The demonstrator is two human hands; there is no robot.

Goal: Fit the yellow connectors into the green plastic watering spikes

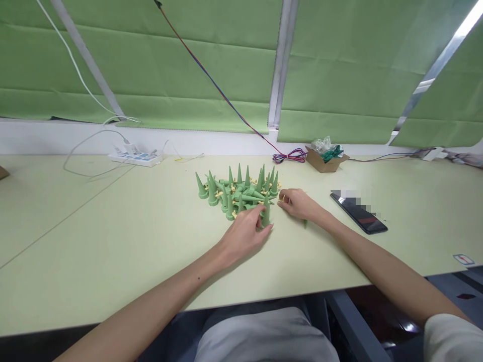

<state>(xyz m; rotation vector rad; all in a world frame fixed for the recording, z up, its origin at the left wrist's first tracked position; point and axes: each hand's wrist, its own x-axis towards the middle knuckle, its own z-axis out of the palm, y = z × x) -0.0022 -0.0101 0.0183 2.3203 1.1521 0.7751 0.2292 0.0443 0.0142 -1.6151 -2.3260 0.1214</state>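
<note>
Green cones (212, 190) stand and lie in a cluster at the middle of the table, with small yellow pieces (221, 194) scattered among them. My left hand (247, 229) is at the front of the cluster, its thumb and fingers around an upright green cone (267, 211). To the right of the cluster, my right hand (298, 202) has its fingertips closed on a small yellow piece (281, 200). Another green item (305, 223) shows partly from beneath my right wrist.
A black phone (358, 212) lies to the right. Behind are a small cardboard box (320, 163) with plastic wrap, coiled red and blue wires (290, 157), and a white power strip (139, 159) at left. The table's front edge (260, 303) is near my body.
</note>
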